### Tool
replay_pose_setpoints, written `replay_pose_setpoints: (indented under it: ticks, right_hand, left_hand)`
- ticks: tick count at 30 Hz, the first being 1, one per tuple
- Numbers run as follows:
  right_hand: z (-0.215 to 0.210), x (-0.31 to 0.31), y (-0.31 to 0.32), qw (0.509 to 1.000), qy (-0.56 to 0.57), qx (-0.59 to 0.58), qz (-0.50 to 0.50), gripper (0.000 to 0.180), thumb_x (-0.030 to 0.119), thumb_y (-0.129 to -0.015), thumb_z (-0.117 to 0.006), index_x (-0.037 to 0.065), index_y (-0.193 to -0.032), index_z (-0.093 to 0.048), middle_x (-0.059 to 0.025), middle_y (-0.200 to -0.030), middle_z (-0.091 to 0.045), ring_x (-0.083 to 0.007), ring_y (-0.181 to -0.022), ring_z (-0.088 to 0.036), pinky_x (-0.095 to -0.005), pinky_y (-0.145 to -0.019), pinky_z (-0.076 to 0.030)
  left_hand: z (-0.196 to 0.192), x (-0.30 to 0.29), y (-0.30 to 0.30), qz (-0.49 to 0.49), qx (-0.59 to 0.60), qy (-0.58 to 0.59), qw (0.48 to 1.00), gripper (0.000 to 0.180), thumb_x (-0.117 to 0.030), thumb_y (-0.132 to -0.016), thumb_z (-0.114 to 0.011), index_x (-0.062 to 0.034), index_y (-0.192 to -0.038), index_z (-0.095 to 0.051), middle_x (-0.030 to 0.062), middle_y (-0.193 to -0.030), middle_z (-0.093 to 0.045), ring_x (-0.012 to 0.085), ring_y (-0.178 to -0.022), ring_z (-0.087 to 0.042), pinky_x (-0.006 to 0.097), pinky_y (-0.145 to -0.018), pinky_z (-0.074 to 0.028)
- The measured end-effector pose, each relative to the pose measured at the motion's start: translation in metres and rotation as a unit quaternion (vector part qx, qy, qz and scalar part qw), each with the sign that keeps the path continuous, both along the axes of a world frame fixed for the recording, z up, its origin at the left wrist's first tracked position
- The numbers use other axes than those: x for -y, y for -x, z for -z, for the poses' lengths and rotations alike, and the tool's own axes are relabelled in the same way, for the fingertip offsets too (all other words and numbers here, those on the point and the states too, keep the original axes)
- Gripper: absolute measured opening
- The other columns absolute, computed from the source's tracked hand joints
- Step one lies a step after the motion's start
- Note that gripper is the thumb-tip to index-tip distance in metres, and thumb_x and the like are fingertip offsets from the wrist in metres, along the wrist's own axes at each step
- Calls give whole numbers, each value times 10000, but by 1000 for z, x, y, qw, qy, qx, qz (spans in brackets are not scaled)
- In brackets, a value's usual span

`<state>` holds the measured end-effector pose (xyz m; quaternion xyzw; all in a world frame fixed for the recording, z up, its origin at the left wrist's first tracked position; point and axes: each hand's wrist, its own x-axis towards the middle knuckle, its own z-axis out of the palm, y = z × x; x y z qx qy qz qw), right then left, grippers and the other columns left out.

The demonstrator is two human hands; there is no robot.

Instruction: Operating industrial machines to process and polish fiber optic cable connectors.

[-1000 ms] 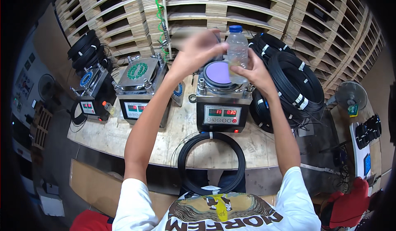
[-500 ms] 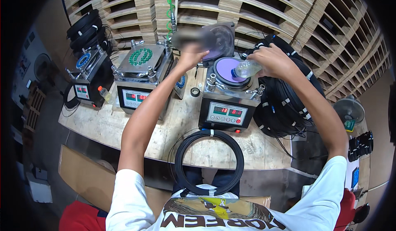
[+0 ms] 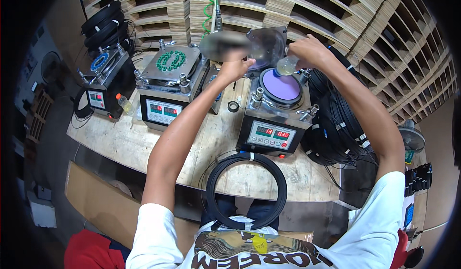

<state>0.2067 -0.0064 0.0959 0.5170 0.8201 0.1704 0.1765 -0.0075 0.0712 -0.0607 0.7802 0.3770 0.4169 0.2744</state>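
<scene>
My right hand [image 3: 309, 53] grips a clear plastic bottle [image 3: 287, 66], tipped so its blue cap end points down at the far side of a round purple disc [image 3: 283, 87]. The disc lies on top of a boxy polishing machine [image 3: 274, 120] with a lit red display. My left hand [image 3: 234, 69] is raised left of the disc, thumb out toward a squarish plate with a clear round face [image 3: 269, 45], which stands tilted behind the machine. A blurred patch covers its fingers, so I cannot tell what they hold.
Two similar machines, one with a green ring of parts [image 3: 170, 61] and one with a blue ring [image 3: 100, 62], stand to the left. A small orange-capped bottle [image 3: 125, 104] and a tape roll [image 3: 233, 106] sit on the table [image 3: 192, 173]. Black cable coils [image 3: 336, 125] are piled right; another coil [image 3: 211, 187] overhangs the front edge.
The view has shifted slightly. My right hand has moved the bottle from the disc's right side toward its far edge. The machine's right-hand readout has changed. My left hand stays near the tilted plate.
</scene>
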Motion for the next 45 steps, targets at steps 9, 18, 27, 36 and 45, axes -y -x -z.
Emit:
replay_pose_setpoints:
  ticks: [9,18,27,36,45]
  right_hand:
    - [-1,49,-28,1000,26,12,10,419,199,-659,-870,171,-1063,-763,-66,-941,-720,-255,-1048,-645,-452,-876,-430]
    - [14,4,6,998,-35,-30,-41,391,179,-652,-866,194,-1030,-768,-66,-940,-726,-260,-1043,-642,-475,-921,-431]
    - [14,37,-63,997,-14,-62,45,444,213,-668,-873,137,-1076,-716,-55,-969,-680,-253,-1047,-619,-447,-881,-414]
    - [60,86,-90,879,3,-467,94,618,360,-832,-799,1,-1298,-610,-142,-1137,-646,-229,-1053,-616,-332,-917,-485]
    - [85,113,-14,522,-94,-847,-36,538,204,-854,-808,-42,-1286,-601,-102,-1171,-674,-146,-1068,-623,-282,-939,-492]
  left_hand:
    - [-1,2,-1,1,67,36,997,215,-137,-891,-724,3,-1054,-715,128,-693,-676,156,-582,-611,346,-602,-486]
    - [1,5,-4,6,74,35,997,214,-134,-883,-728,1,-1049,-714,131,-733,-693,149,-606,-589,336,-625,-477]
    - [1,4,2,10,38,42,998,217,-150,-937,-701,9,-1083,-709,21,-784,-691,56,-659,-578,260,-577,-504]
    - [-5,16,4,-83,100,-75,989,439,-219,-873,-762,3,-1232,-643,159,-991,-721,177,-770,-707,300,-679,-552]
    - [-99,124,-51,136,178,34,974,645,-347,-830,-813,34,-1307,-605,133,-1021,-725,139,-879,-693,282,-758,-549]
